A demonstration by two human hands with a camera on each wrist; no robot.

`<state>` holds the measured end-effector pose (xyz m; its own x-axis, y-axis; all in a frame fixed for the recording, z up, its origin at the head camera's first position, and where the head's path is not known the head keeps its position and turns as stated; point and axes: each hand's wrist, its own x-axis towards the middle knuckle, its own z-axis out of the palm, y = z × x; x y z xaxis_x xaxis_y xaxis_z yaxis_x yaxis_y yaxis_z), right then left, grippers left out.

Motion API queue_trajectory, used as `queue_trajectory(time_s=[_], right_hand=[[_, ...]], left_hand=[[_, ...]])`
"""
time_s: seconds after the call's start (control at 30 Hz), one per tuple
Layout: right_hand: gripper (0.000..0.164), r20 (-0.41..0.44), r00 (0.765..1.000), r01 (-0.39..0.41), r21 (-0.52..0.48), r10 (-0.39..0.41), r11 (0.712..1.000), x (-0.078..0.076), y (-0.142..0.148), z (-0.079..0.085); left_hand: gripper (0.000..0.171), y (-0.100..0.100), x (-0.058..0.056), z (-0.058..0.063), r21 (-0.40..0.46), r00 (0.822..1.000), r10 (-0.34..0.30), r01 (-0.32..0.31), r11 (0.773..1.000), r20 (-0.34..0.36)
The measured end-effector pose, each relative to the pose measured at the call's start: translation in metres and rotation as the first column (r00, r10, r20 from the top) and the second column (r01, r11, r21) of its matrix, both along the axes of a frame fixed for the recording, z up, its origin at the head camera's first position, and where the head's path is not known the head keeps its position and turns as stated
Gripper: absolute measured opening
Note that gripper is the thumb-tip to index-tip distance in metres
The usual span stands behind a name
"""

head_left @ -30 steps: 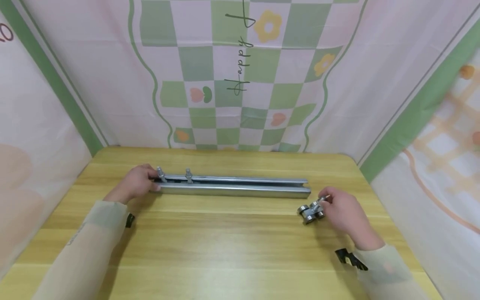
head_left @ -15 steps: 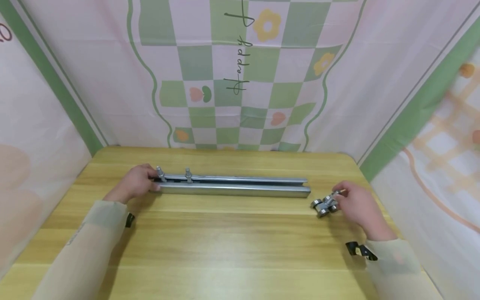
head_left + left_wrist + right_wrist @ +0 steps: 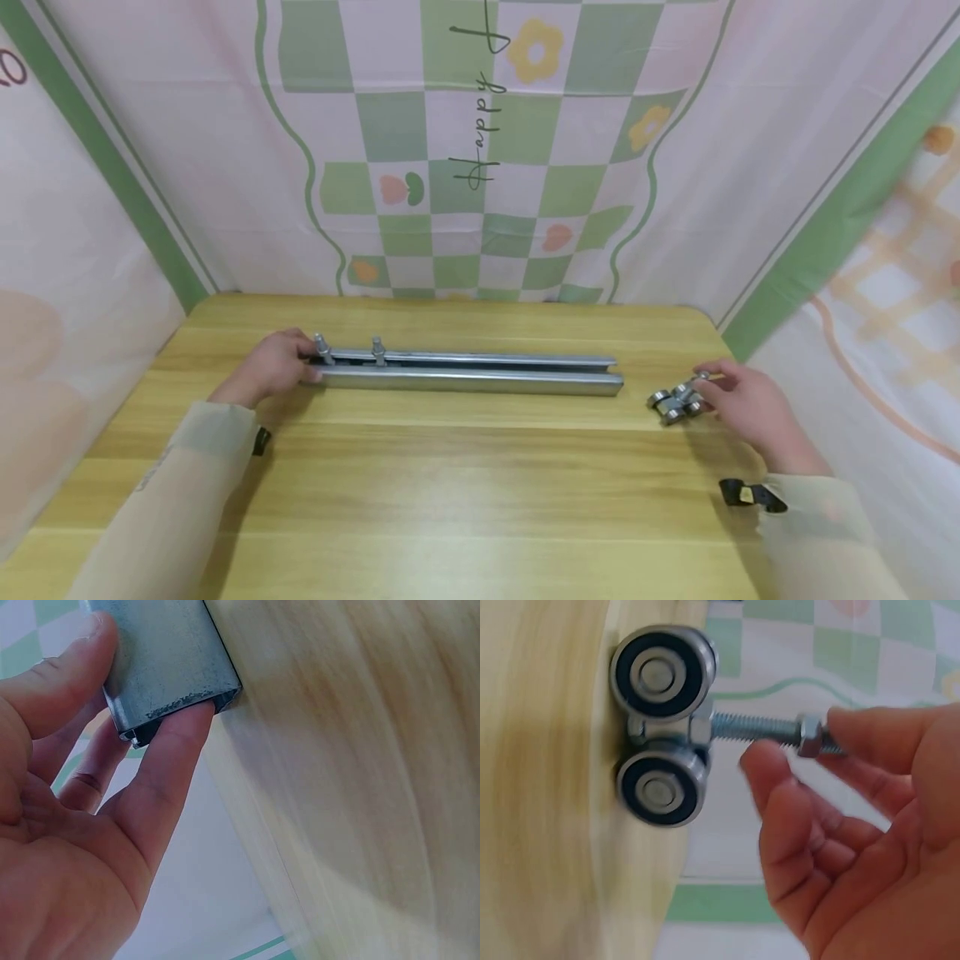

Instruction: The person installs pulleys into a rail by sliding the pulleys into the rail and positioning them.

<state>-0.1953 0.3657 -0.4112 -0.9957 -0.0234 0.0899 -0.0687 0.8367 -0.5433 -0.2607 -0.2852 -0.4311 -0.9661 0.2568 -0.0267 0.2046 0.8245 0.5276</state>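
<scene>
A long silver C-shaped metal track [image 3: 465, 383] lies crosswise on the table with its slot facing up. My left hand [image 3: 273, 362] grips its left end; in the left wrist view the thumb presses the track's side [image 3: 169, 656] and one finger reaches into the end opening. Two threaded bolts, one at the left end [image 3: 322, 346] and one beside it [image 3: 378, 350], stand up from the slot. Off the track's right end, my right hand [image 3: 757, 408] pinches the bolt [image 3: 754, 727] of a roller trolley [image 3: 675, 407]. Its steel wheels [image 3: 660, 675] are close over the wood.
The wooden table [image 3: 465, 500] has a back edge against a checked curtain [image 3: 450, 167]. More printed fabric hangs at the left [image 3: 75, 250] and right [image 3: 885, 333]. A black wrist strap [image 3: 752, 495] shows at the right sleeve.
My right hand has moved right and slightly away from me with the roller trolley, widening the gap to the track. The left hand and track have stayed in place.
</scene>
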Motion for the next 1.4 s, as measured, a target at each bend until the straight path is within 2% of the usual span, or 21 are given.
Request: queue_trajectory(time_s=[0.13, 0.37, 0.63, 0.77, 1.0, 1.2, 1.4], right_hand=[[0.036, -0.006, 1.0, -0.01, -0.034, 0.01, 0.999, 0.0, 0.006, -0.003], [0.037, 0.005, 1.0, 0.03, -0.057, -0.03, 0.998, -0.004, 0.011, -0.005], [0.039, 0.023, 0.993, 0.121, -0.064, -0.119, 0.991, -0.007, 0.018, -0.005], [0.04, -0.002, 0.989, 0.149, -0.055, -0.15, 0.987, -0.009, 0.017, -0.004], [0.041, -0.018, 0.973, 0.226, -0.161, -0.232, 0.961, -0.011, 0.007, -0.007], [0.041, -0.014, 0.973, 0.222, -0.218, -0.231, 0.95, -0.018, -0.003, -0.007], [0.039, -0.013, 0.976, 0.21, -0.225, -0.218, 0.951, -0.023, -0.014, -0.01]], left_hand=[[0.034, 0.0, 0.0, 0.0, -0.003, 1.0, 0.008, -0.008, 1.0, 0.01], [0.035, -0.001, -0.001, -0.001, -0.003, 1.0, 0.015, -0.015, 1.0, 0.01], [0.033, -0.002, -0.001, -0.002, -0.004, 1.0, 0.024, -0.024, 1.0, 0.016], [0.033, -0.002, -0.001, -0.001, -0.003, 1.0, 0.018, -0.018, 1.0, 0.002], [0.034, 0.0, 0.001, 0.0, -0.005, 1.0, 0.002, -0.002, 1.0, -0.001], [0.034, 0.001, 0.001, 0.001, -0.004, 1.0, 0.009, -0.009, 1.0, -0.004], [0.035, 0.001, 0.002, 0.002, 0.004, 1.0, 0.013, -0.013, 1.0, 0.001]])
